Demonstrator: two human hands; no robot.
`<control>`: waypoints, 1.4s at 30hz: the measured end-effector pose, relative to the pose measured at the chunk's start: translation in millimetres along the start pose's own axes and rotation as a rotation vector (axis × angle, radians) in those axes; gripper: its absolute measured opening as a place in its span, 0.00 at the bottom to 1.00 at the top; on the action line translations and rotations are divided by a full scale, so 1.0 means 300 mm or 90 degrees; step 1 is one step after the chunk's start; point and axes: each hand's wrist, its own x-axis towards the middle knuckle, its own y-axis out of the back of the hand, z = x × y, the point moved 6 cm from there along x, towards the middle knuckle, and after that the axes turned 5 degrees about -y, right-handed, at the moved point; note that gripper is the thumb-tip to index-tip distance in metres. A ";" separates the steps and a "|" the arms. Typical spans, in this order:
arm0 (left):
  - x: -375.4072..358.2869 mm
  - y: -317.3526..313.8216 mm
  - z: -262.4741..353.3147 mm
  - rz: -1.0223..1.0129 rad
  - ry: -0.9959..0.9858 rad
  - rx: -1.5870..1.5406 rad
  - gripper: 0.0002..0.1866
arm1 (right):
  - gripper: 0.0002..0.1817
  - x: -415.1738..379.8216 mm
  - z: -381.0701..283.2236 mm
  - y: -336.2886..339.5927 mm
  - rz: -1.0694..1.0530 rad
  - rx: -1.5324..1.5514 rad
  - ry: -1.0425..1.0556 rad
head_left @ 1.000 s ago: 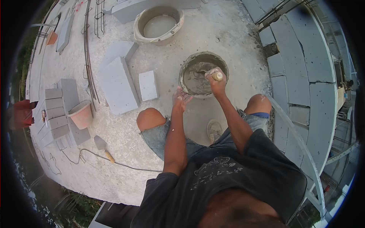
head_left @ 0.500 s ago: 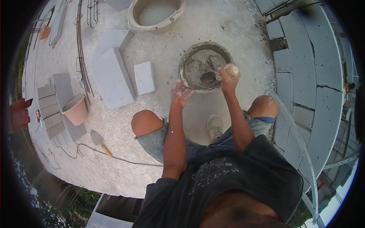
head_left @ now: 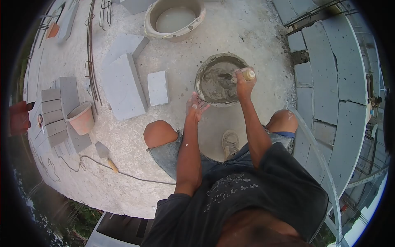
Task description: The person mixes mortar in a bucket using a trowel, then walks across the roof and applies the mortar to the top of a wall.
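A round bucket [head_left: 198, 87] of wet grey mortar [head_left: 218, 84] stands on the floor before me. My right hand [head_left: 244, 83] is closed round the light wooden handle [head_left: 249, 74] of a tool at the bucket's right rim. The tool's dark end dips into the mortar, so its full shape is hidden. My left hand [head_left: 196, 108] is at the lower left of the bucket, fingers spread beside its outer wall, holding nothing. Both hands carry grey smears.
Pale blocks [head_left: 123, 86] and a smaller block [head_left: 158, 88] lie left. A large tub [head_left: 152, 24] stands ahead. Farther left are a small bucket [head_left: 81, 119], a trowel [head_left: 106, 157], a cable and rebar. A block wall [head_left: 323, 70] runs along the right.
The tool's end has shifted up and the mortar surface has changed shape. My right hand remains on the handle. The floor objects and the bucket appear slightly lower in the view.
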 end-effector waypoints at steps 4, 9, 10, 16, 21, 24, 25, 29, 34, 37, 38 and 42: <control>-0.013 -0.025 -0.008 -0.043 0.010 0.004 0.31 | 0.09 -0.111 -0.083 0.076 -0.036 0.037 0.051; -0.021 0.012 -0.007 -0.027 0.001 0.018 0.30 | 0.09 -0.079 -0.308 0.092 -0.061 0.174 0.047; -0.017 0.013 -0.012 -0.038 -0.002 0.016 0.30 | 0.09 -0.070 -0.319 0.095 -0.074 0.168 0.055; 0.000 0.001 -0.026 -0.021 0.006 -0.024 0.26 | 0.07 0.088 -0.045 -0.016 -0.047 -0.105 0.053; 0.054 0.060 -0.048 -0.077 -0.019 -0.071 0.27 | 0.07 0.099 -0.284 -0.190 -0.089 -0.004 0.120; 0.064 0.067 -0.055 -0.106 -0.005 -0.100 0.30 | 0.08 0.079 -0.290 -0.168 -0.090 -0.019 0.128; 0.054 0.062 -0.059 -0.103 0.004 -0.093 0.31 | 0.07 0.068 -0.226 -0.128 -0.074 -0.038 0.074; 0.074 0.055 -0.127 -0.125 0.008 -0.117 0.33 | 0.08 -0.014 -0.017 0.086 -0.064 -0.093 -0.026; -0.039 0.054 -0.283 -0.009 -0.009 -0.122 0.40 | 0.16 -0.162 -0.287 0.122 -0.346 -0.487 0.177; -0.113 0.027 -0.302 -0.008 -0.010 -0.150 0.45 | 0.17 -0.182 -0.340 0.041 -0.460 -0.882 0.327; -0.112 0.031 -0.278 -0.003 -0.015 -0.137 0.46 | 0.16 -0.167 -0.269 0.020 -0.465 -0.974 0.368; -0.142 0.005 -0.161 0.052 -0.052 -0.083 0.49 | 0.09 -0.096 -0.060 0.007 -0.534 -1.107 0.572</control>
